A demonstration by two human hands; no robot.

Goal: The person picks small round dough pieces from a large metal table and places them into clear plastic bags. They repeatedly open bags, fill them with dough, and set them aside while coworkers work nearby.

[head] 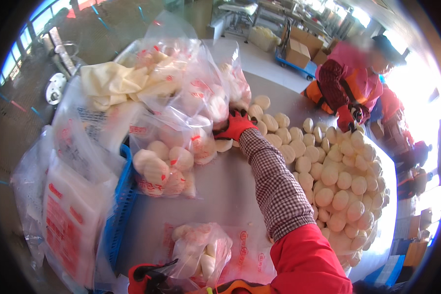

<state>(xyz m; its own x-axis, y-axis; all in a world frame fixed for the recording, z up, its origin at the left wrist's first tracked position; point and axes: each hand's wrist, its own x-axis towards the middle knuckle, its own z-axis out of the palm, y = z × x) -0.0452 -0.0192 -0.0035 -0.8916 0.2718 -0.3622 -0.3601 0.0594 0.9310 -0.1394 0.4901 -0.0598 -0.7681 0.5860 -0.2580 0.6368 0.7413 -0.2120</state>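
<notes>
My right hand (239, 125), in a red and black work glove, reaches forward with fingers spread at the edge of the filled clear plastic bags (217, 106); several flat pale rounds, seemingly buns or dough pieces, lie beside it. I cannot tell whether it grips one. At the bottom, my left hand (145, 277), gloved alike, is at the gathered mouth of a clear bag of pale rounds (202, 250), its fingers closed on the plastic. Under that bag lies a flat printed bag (246, 253). Another filled bag (165, 165) stands left of centre.
A big heap of pale rounds (345, 183) covers the metal table's right side. Empty printed bags (66, 220) hang over a blue plastic basket (121, 205) at left. A cream cloth (114, 81) lies behind. Across the table, a co-worker (352, 81) handles rounds; a blue cart (297, 66) holds cartons.
</notes>
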